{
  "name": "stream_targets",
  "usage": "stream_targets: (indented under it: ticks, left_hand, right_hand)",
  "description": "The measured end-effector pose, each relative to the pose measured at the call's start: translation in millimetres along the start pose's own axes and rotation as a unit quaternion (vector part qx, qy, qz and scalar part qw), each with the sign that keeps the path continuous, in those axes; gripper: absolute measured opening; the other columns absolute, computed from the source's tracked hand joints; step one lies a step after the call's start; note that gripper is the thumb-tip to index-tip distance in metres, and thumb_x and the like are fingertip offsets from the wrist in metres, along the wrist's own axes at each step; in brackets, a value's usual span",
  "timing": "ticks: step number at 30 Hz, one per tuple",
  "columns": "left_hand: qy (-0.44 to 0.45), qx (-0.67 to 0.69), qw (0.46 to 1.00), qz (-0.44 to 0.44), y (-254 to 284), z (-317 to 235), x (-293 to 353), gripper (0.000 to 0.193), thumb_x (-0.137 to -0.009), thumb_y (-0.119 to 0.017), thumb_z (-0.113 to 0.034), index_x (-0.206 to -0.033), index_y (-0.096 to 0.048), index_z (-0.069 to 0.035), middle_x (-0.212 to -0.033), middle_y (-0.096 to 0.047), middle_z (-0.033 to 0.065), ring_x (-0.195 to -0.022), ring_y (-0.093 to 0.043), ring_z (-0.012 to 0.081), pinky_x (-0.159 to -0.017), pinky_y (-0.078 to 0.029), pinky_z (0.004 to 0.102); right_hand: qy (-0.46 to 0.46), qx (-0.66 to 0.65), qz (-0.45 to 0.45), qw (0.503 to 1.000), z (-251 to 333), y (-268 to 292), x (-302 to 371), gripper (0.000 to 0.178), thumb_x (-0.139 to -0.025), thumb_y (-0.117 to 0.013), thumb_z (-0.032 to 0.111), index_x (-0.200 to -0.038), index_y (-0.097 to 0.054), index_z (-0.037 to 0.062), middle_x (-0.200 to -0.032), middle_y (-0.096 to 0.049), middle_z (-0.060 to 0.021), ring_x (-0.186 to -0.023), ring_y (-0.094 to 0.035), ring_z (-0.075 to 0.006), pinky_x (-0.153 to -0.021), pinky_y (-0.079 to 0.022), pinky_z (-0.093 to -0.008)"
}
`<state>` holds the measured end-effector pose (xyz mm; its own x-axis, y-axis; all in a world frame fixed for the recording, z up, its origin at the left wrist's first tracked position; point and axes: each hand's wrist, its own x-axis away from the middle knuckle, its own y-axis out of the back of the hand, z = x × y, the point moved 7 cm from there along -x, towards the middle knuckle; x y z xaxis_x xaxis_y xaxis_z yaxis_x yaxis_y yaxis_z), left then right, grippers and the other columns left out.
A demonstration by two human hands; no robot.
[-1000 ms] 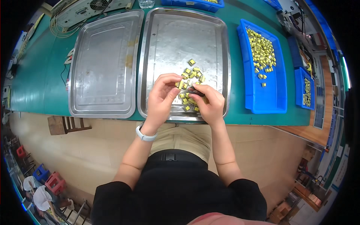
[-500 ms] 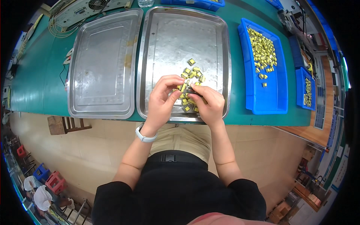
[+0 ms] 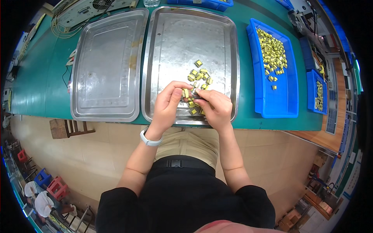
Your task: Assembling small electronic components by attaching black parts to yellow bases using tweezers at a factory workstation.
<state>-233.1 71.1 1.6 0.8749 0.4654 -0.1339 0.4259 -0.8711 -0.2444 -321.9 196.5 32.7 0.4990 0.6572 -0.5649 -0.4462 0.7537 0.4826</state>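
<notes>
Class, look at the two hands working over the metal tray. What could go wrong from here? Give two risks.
1. The small yellow part in the left hand might slip and get mixed up with the loose yellow parts on the metal tray.
2. The dark tool in the right hand is close to the left hand, so a slip might poke it.

In the lower middle of the frame is a plain black top (image 3: 202, 198) with short, loose sleeves (image 3: 116, 200), their hems ending above the elbows. Just over it runs a dark belt (image 3: 198, 164) with a black, roughly rectangular buckle (image 3: 176, 163), then beige trousers (image 3: 186, 145) near the centre. Left of these a smooth, pale grey wristband (image 3: 149, 140) circles the wrist below the left hand (image 3: 168, 103); the right hand (image 3: 218, 110) is bare.
</notes>
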Motion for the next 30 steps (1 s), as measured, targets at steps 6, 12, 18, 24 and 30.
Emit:
stream_targets:
  ticks: [6, 12, 18, 24, 30]
  left_hand:
    - [0.022, -0.024, 0.999, -0.005, 1, 2, 2, 0.034, -0.11, -0.044, -0.028, -0.111, -0.063, 0.001, -0.102, -0.063, 0.0057, -0.086, -0.056, 0.0109, -0.081, -0.047, 0.0258]
    - [0.033, -0.014, 0.999, -0.02, 2, 4, 3, 0.035, -0.111, -0.043, -0.028, -0.111, -0.063, 0.001, -0.101, -0.063, 0.0057, -0.086, -0.056, 0.0095, -0.08, -0.047, 0.0246]
    - [0.041, -0.028, 0.999, -0.004, 2, 7, 2, 0.036, -0.111, -0.043, -0.029, -0.111, -0.065, 0.0, -0.101, -0.066, 0.004, -0.082, -0.056, 0.0079, -0.077, -0.048, 0.024]
    - [0.046, -0.03, 0.999, 0.007, 3, 7, 2, 0.034, -0.111, -0.043, -0.028, -0.115, -0.063, 0.0, -0.101, -0.065, 0.0039, -0.084, -0.055, 0.0075, -0.077, -0.047, 0.0227]
    - [0.107, 0.002, 0.993, -0.052, 27, -2, 6, 0.034, -0.09, -0.055, -0.002, -0.124, -0.056, -0.001, -0.112, -0.06, 0.0054, -0.089, -0.056, 0.0121, -0.08, -0.047, 0.0283]
  right_hand:
    - [0.011, 0.005, 0.005, 1.0, 2, -2, 0, 0.023, -0.075, -0.08, 0.003, -0.097, -0.073, 0.0013, -0.088, -0.076, -0.011, -0.073, -0.073, -0.0265, -0.064, -0.055, -0.0348]
    - [0.016, 0.013, -0.002, 1.0, 4, -1, 0, 0.023, -0.074, -0.08, 0.003, -0.096, -0.073, 0.002, -0.087, -0.075, -0.0104, -0.072, -0.072, -0.0256, -0.063, -0.054, -0.0343]
    - [0.021, 0.021, -0.004, 1.0, 3, -1, 0, 0.023, -0.074, -0.08, 0.003, -0.096, -0.073, 0.0023, -0.087, -0.075, -0.0103, -0.072, -0.072, -0.0253, -0.063, -0.054, -0.0338]
    - [0.015, 0.029, 0.001, 0.999, 4, -1, -1, 0.023, -0.075, -0.08, 0.003, -0.096, -0.073, 0.0021, -0.085, -0.075, -0.0105, -0.071, -0.072, -0.0258, -0.063, -0.055, -0.0344]
    - [-0.019, 0.017, -0.009, 1.0, 1, 3, -2, 0.026, -0.073, -0.079, -0.003, -0.098, -0.073, -0.0019, -0.083, -0.074, -0.014, -0.069, -0.071, -0.0257, -0.062, -0.054, -0.0324]
